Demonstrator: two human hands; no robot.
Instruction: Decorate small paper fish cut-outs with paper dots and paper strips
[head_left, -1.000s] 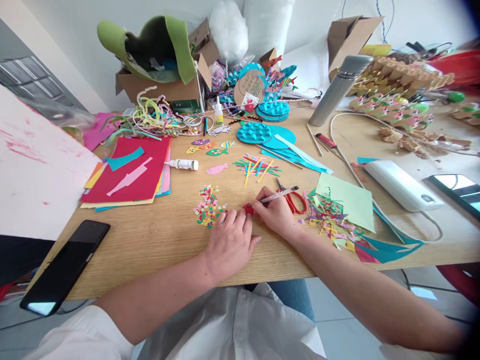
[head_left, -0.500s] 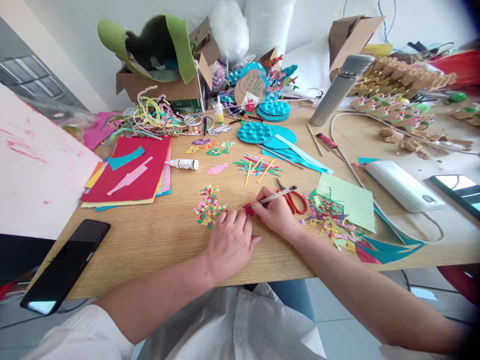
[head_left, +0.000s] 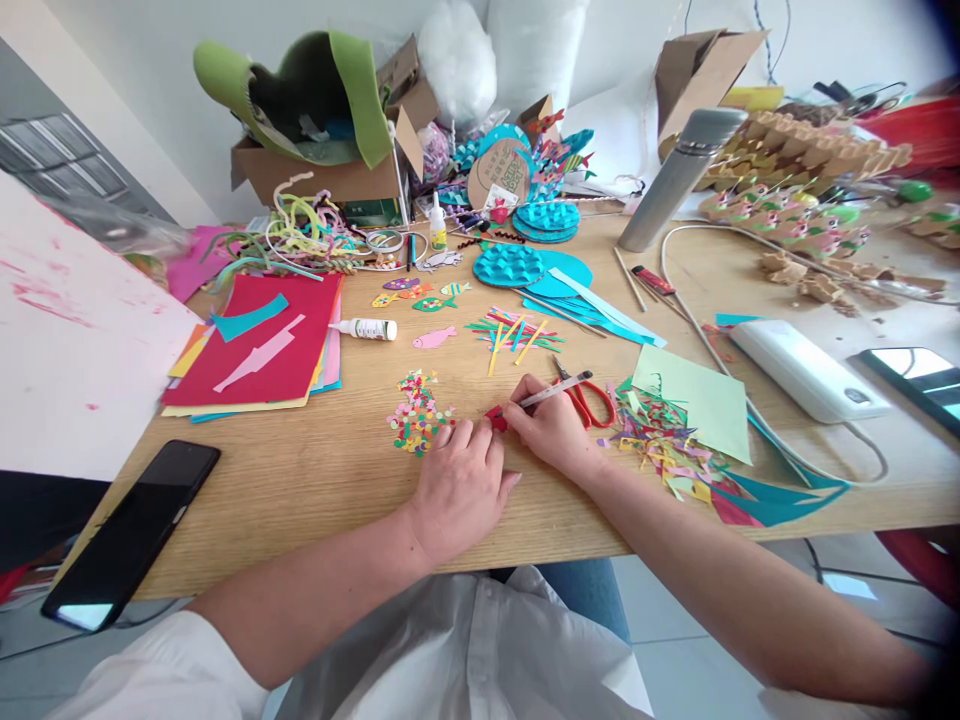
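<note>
My right hand (head_left: 553, 428) is closed round a white pen (head_left: 556, 388), its tip end low over a small red paper piece (head_left: 495, 415). My left hand (head_left: 463, 485) lies palm down on the table, fingertips at the red piece's near edge and partly covering it. Whether the left fingers pinch the piece is hard to see; they look flat and slightly bent. Colourful paper dots (head_left: 416, 415) lie just left of my left fingertips. Red-handled scissors (head_left: 589, 402) rest right behind my right hand. Beyond are a pink paper fish (head_left: 434, 338) and thin paper strips (head_left: 517, 335).
Paper scraps (head_left: 667, 440) lie beside my right forearm, near a white power bank (head_left: 808, 370). A glue bottle (head_left: 367, 329) and red paper sheets (head_left: 259, 340) are at the left, a black phone (head_left: 131, 530) at the near left edge. A grey flask (head_left: 675, 185) stands behind.
</note>
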